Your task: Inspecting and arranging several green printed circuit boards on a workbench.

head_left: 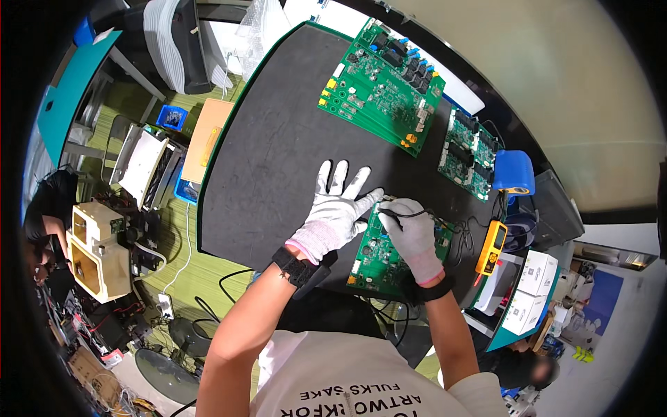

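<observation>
A green circuit board (373, 258) lies on the black mat near its front edge, partly covered by my hands. My left hand (336, 215), in a white glove with a pink cuff, has its fingers spread. Its thumb and index fingertip come to the board's left upper corner, while the other fingers lie over the mat. In a similar glove, my right hand (412, 240) is over the middle of the board, fingers closed on a thin black probe (411, 215). A black cable (460, 233) trails from it to the right. The probe's tip is too small to make out.
Stacked green circuit boards (385, 90) lie at the back of the mat (271, 139), with smaller boards (467, 154) to their right. A yellow handheld meter (492, 247) and a blue device (514, 172) stand at right. White boxes (531, 288) sit beyond. Other people are at both sides.
</observation>
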A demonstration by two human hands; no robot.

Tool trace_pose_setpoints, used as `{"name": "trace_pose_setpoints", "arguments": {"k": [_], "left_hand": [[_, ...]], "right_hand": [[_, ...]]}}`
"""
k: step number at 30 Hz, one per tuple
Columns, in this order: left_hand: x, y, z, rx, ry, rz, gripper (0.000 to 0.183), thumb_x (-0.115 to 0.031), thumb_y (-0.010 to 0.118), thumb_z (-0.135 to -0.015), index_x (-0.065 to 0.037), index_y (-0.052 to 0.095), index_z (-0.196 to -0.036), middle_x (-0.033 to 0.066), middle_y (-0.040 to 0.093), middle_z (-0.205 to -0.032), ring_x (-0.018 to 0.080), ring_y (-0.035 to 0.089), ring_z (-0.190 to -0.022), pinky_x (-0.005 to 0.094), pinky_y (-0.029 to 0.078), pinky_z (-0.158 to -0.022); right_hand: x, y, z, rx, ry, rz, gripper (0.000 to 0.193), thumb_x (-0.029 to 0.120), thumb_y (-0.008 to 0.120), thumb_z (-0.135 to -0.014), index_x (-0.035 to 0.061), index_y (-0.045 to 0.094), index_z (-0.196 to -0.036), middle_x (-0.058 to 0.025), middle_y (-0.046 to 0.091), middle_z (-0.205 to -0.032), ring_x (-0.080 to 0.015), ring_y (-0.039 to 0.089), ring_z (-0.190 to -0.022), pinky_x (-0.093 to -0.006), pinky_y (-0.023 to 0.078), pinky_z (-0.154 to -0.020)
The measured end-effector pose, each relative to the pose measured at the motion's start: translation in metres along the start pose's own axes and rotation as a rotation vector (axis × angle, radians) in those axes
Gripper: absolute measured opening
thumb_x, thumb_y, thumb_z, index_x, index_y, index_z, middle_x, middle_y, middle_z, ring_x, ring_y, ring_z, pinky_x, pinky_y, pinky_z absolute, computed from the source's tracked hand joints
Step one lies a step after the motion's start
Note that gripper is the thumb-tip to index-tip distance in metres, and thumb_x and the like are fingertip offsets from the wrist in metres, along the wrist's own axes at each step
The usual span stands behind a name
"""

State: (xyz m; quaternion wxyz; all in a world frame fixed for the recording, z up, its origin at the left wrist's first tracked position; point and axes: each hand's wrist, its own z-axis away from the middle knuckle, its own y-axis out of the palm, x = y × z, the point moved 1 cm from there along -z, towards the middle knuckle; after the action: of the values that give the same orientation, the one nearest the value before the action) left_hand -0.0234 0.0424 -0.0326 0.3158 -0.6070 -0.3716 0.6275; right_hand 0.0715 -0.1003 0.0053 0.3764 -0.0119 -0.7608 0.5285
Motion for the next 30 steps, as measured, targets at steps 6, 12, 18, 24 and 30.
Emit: {"name": "trace_pose_setpoints", "arguments": {"k": [6, 12, 18, 24, 30], "left_hand": [[-0.001, -0.0014, -0.0009, 0.017, -0.003, -0.024, 0.074, -0.031, 0.072, -0.067, -0.025, 0.044, -0.135, 0.0106, 0.025, -0.148, 0.0423, 0.015, -0.135, 0.0558, -0.001, -0.11], [0.0013, 0.0015, 0.0003, 0.0, 0.011, -0.053, 0.074, -0.032, 0.072, -0.067, -0.026, 0.043, -0.136, 0.0109, 0.025, -0.148, 0.0423, 0.014, -0.136, 0.0557, -0.001, -0.11], [0.0018, 0.0039, 0.0001, -0.015, 0.021, -0.049, 0.075, -0.033, 0.072, -0.068, -0.026, 0.043, -0.136, 0.0111, 0.024, -0.148, 0.0425, 0.014, -0.136, 0.0556, -0.002, -0.11], [0.0023, 0.0052, -0.0002, -0.015, 0.018, -0.038, 0.073, -0.032, 0.071, -0.068, -0.026, 0.043, -0.136, 0.0111, 0.024, -0.148, 0.0428, 0.013, -0.136, 0.0561, -0.003, -0.11], [0.0017, 0.0042, -0.0001, -0.011, 0.029, -0.039, 0.073, -0.032, 0.071, -0.069, -0.026, 0.043, -0.136, 0.0116, 0.024, -0.148, 0.0431, 0.013, -0.136, 0.0566, -0.004, -0.109]], "right_hand": [[-0.0014, 0.0018, 0.0014, -0.001, 0.013, -0.012, 0.014, 0.008, 0.067, -0.074, 0.0062, 0.065, -0.088, -0.0094, 0.064, -0.088, -0.0285, 0.06, -0.085, -0.0369, 0.049, -0.075], [-0.0062, 0.0032, 0.0055, -0.036, 0.081, -0.06, 0.014, 0.01, 0.066, -0.076, 0.0067, 0.065, -0.089, -0.0092, 0.063, -0.09, -0.0273, 0.06, -0.086, -0.0358, 0.049, -0.076], [-0.0046, 0.0021, 0.0026, -0.024, 0.01, -0.036, 0.013, 0.01, 0.065, -0.077, 0.0064, 0.065, -0.089, -0.0092, 0.063, -0.09, -0.0271, 0.06, -0.086, -0.0357, 0.049, -0.076], [-0.0038, 0.0038, 0.0023, -0.04, -0.01, -0.004, 0.012, 0.01, 0.065, -0.077, 0.006, 0.065, -0.088, -0.0093, 0.063, -0.089, -0.0276, 0.06, -0.085, -0.0363, 0.049, -0.074], [-0.0022, 0.0017, 0.0002, 0.014, 0.0, 0.031, 0.011, 0.01, 0.064, -0.077, 0.0064, 0.065, -0.088, -0.0094, 0.064, -0.089, -0.0282, 0.061, -0.084, -0.0367, 0.049, -0.073]]}}
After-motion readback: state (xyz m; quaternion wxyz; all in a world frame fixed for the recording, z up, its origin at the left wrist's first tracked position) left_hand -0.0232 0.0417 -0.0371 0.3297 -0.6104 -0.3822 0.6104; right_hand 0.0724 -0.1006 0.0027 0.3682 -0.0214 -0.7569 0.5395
